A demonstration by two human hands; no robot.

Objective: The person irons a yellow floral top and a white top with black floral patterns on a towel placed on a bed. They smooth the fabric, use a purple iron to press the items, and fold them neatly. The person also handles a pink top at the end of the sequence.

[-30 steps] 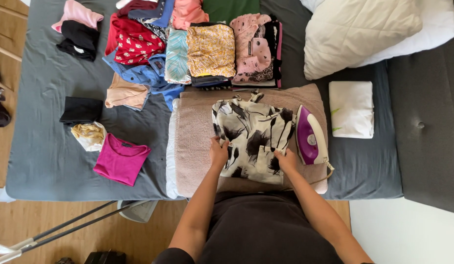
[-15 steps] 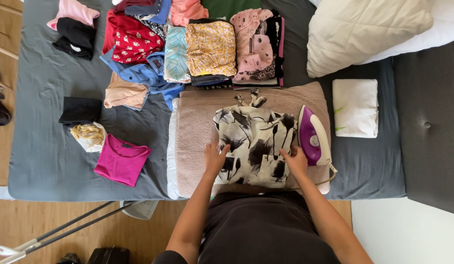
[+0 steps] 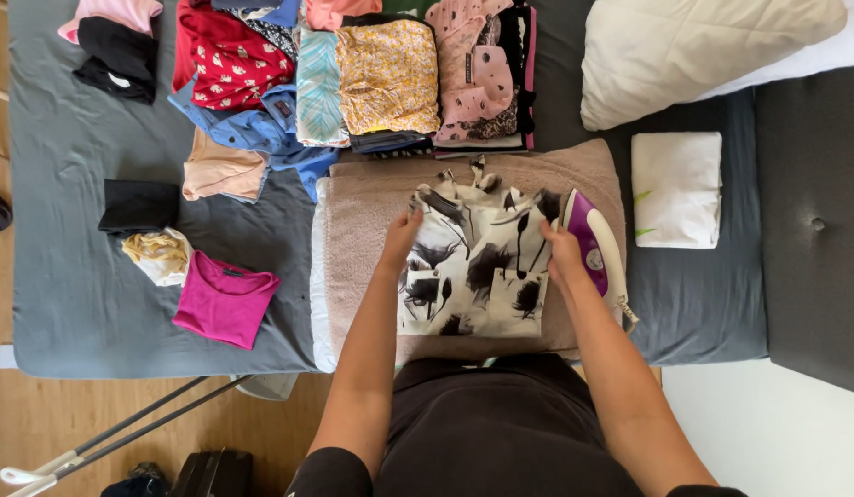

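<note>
Pressing both hands, left hand and right hand, on the black-and-white garment.

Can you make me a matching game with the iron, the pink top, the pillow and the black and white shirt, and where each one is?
Things:
1. iron
2. pink top
3. pillow
4. black and white shirt

Places:
A. at the top right, on the bed
B. under both hands, on the brown towel
C. just right of the right hand
D. far left of the left hand, on the grey sheet

Pairs: 1-C, 2-D, 3-A, 4-B
</note>
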